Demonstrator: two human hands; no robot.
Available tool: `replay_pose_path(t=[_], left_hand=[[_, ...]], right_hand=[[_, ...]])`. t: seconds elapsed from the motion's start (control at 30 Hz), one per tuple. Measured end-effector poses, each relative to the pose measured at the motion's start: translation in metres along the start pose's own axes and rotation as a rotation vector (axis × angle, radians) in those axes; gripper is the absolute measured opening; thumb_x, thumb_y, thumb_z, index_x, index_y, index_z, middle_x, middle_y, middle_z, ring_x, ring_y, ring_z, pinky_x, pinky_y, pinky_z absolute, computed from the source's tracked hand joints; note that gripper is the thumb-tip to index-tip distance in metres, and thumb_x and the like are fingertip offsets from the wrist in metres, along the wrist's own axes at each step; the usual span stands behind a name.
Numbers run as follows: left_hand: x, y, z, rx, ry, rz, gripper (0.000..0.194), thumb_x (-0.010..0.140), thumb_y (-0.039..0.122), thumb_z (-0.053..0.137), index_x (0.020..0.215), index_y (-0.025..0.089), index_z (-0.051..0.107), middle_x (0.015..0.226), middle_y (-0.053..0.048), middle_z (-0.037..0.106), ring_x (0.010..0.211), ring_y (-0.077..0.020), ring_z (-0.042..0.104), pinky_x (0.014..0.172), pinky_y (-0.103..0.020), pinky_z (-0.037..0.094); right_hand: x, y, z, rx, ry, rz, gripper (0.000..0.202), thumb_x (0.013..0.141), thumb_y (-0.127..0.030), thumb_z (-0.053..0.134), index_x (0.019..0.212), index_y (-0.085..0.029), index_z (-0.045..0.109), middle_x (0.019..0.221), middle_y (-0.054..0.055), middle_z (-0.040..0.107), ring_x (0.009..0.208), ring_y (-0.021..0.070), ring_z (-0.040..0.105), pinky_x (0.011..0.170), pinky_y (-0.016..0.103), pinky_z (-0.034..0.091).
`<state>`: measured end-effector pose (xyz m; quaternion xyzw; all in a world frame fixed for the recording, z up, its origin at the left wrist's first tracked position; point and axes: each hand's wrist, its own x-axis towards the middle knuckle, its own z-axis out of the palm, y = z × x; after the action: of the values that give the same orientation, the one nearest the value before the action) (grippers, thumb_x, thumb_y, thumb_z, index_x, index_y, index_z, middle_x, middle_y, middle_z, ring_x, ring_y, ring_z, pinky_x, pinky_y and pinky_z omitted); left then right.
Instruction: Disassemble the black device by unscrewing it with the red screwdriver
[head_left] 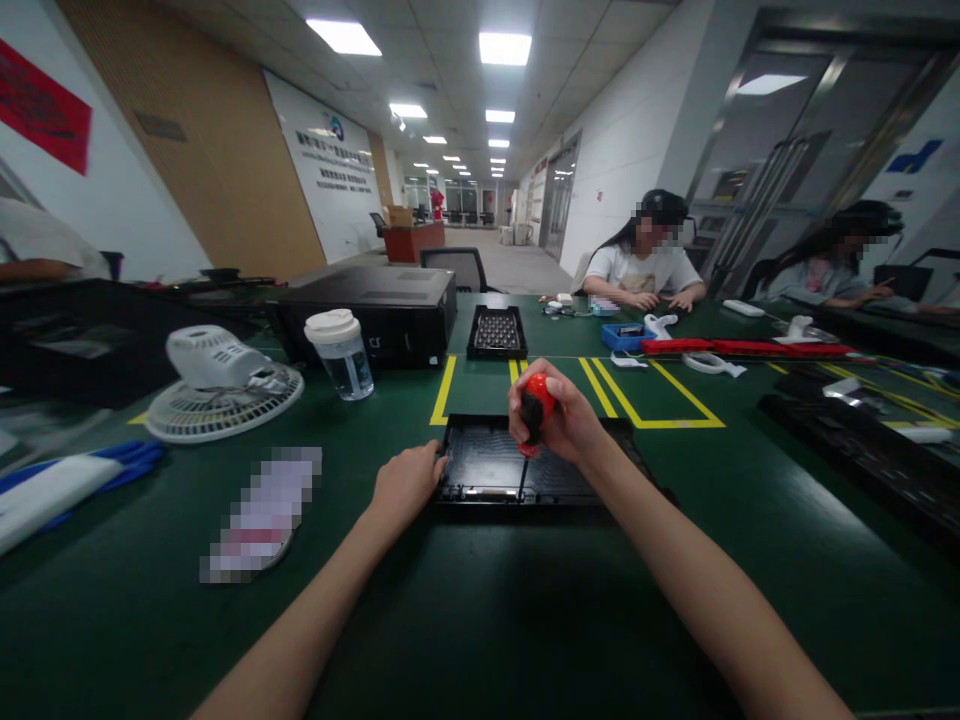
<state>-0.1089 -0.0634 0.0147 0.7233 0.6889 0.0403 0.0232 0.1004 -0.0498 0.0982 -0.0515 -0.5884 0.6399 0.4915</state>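
Note:
A black rectangular panel [480, 455] with raised edges lies flat on the green table, in front of me. My right hand [551, 415] is wrapped round the handle of a red and black screwdriver [534, 408]. Its shaft points down, with the tip at the panel's near edge, beside a small light strip [491, 493]. The left edge of the panel is gripped by my left hand [411, 480], its fingers partly hidden at the rim. Behind the panel stands a black tray [497, 333] of small round pieces.
Left are a white fan [225, 385], a lidded cup [341, 355], a black case [367, 315] and a pixelated flat item [266, 515]. A blue box [626, 338] and red strip [742, 348] lie back right; black frames [862, 470] lie right. People sit beyond.

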Motion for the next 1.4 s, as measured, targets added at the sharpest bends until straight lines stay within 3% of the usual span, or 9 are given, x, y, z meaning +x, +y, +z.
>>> replay_pose_path(t=[0.7, 1.4], left_hand=[[-0.004, 0.006, -0.012, -0.021, -0.068, -0.030, 0.034, 0.087, 0.039, 0.034, 0.108, 0.022, 0.054, 0.101, -0.009, 0.064, 0.089, -0.0225, 0.061, 0.070, -0.031, 0.048], [-0.003, 0.003, -0.006, 0.008, -0.025, -0.004, 0.033, 0.087, 0.040, 0.034, 0.106, 0.022, 0.055, 0.099, -0.008, 0.066, 0.089, -0.0236, 0.062, 0.070, -0.033, 0.048]], right_hand=[[0.001, 0.000, 0.001, -0.088, 0.124, -0.034, 0.020, 0.075, -0.036, 0.054, 0.081, -0.021, 0.043, 0.072, -0.003, 0.060, 0.045, 0.0117, 0.057, 0.040, 0.025, 0.046], [0.001, -0.004, 0.003, -0.250, 0.198, -0.163, 0.023, 0.075, -0.023, 0.057, 0.073, -0.021, 0.035, 0.072, -0.004, 0.060, 0.045, 0.0103, 0.058, 0.043, 0.025, 0.049]])
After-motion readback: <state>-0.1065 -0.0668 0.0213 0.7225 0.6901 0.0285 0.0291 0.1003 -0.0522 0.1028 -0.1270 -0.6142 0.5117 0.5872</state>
